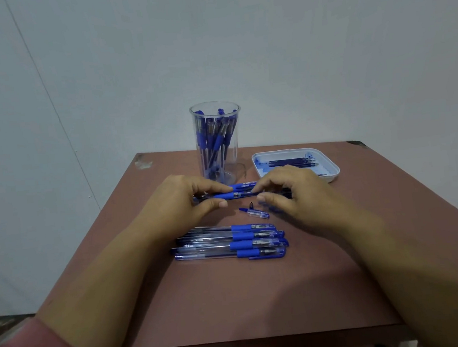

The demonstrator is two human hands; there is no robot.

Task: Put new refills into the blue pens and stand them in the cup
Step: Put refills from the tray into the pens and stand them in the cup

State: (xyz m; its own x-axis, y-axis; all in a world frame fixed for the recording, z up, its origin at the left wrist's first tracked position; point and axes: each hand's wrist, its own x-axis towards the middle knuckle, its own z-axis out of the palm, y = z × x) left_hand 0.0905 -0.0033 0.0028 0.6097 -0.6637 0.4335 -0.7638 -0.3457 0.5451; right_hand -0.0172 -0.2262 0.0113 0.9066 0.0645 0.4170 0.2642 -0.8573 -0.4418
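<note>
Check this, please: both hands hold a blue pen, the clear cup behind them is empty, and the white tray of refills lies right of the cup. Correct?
No. In the head view the clear cup is not empty: several pens stand in it. Left hand and right hand hold a blue pen, and the white tray of refills lies right of the cup.

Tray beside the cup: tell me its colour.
The tray is white, smudged blue inside; the head view shows it.

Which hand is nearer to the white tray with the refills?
Right. The right hand is just in front of the white tray's near left corner, pinching the pen. The left hand grips the same pen further left, in front of the cup.
</note>
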